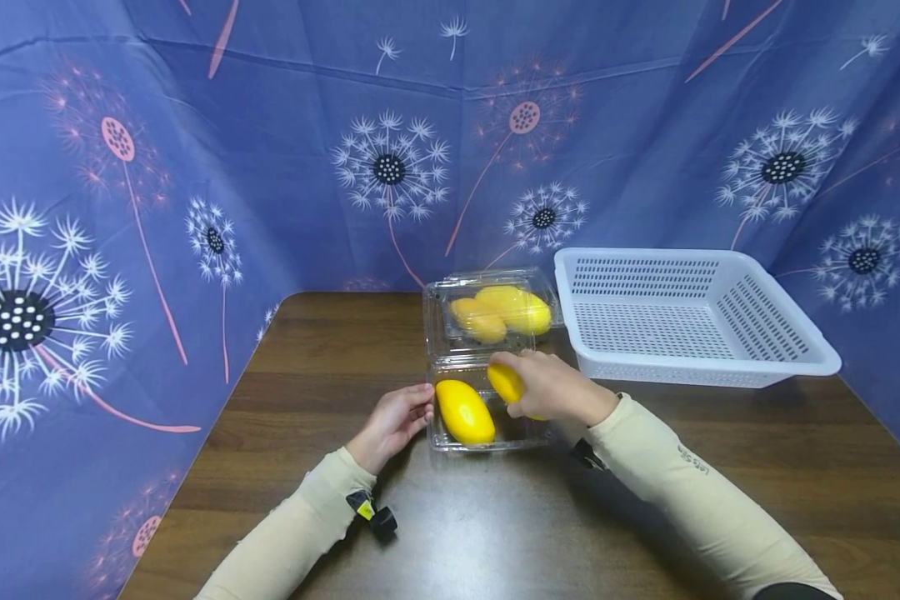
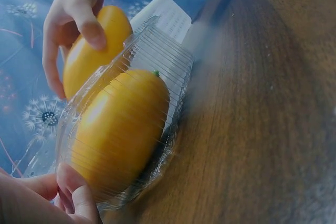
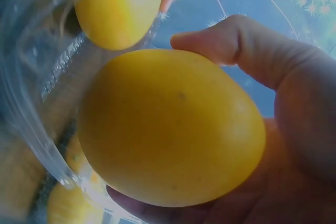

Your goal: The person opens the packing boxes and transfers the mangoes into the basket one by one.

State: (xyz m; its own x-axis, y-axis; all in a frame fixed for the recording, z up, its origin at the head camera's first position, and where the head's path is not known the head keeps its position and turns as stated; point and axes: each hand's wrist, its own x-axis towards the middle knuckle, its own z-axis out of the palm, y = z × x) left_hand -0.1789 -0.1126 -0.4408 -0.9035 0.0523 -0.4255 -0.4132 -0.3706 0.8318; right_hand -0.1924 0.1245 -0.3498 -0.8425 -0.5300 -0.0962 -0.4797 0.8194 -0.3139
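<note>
A clear plastic clamshell box [image 1: 521, 446] stands with its lid [image 1: 441, 321] raised at the back. One yellow mango [image 1: 465, 412] lies in its left half; a small green stem end shows in the left wrist view. My left hand [image 1: 397, 421] pinches the box's left rim between thumb and fingers, as the left wrist view shows. A second yellow mango [image 3: 173, 127] is in my right hand [image 1: 551, 385], gripped with the thumb on one side and fingers on the other. That hand holds it tilted over the box's right half.
More yellow mangoes [image 1: 521, 308] show through clear plastic behind the box. A white perforated basket [image 1: 720, 371] stands at the back right, close to them. The brown wooden table [image 1: 330, 350] meets a blue dandelion-print cloth [image 1: 285, 167] at the back.
</note>
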